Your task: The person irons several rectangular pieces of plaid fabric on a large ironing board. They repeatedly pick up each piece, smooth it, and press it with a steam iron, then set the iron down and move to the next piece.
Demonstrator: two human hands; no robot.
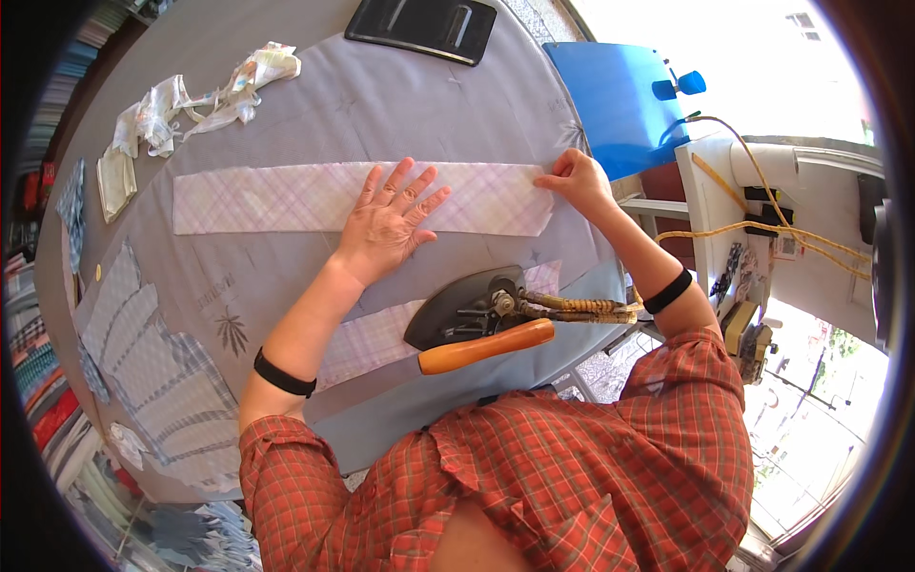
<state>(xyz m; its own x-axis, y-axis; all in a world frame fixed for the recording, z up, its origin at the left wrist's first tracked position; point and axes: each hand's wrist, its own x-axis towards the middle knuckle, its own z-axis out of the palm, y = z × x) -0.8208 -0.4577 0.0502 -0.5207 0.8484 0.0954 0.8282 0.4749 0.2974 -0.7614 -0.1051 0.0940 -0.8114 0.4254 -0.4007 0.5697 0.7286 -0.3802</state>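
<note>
A long strip of pale pink plaid fabric (286, 200) lies flat across the grey padded ironing table (443, 114). My left hand (389, 229) rests palm down on its middle, fingers spread. At the strip's right end, my right hand (580, 184) has thumb and forefinger pinched on the upper corner. Nearer my body stands an industrial steam iron (454, 293) with an orange wooden handle (486, 347). It sits over a second pink plaid piece (368, 336), covering part of it. Hoses (579, 307) run from the iron to the right, beneath my right forearm.
At the far edge lies a black iron rest (422, 28). Crumpled white cloth strips (161, 111) are at the upper left. Cut grey-blue plaid pieces (164, 379) spread over the left side. A blue panel (615, 107) stands beyond the table's right edge, near yellow hoses (715, 232).
</note>
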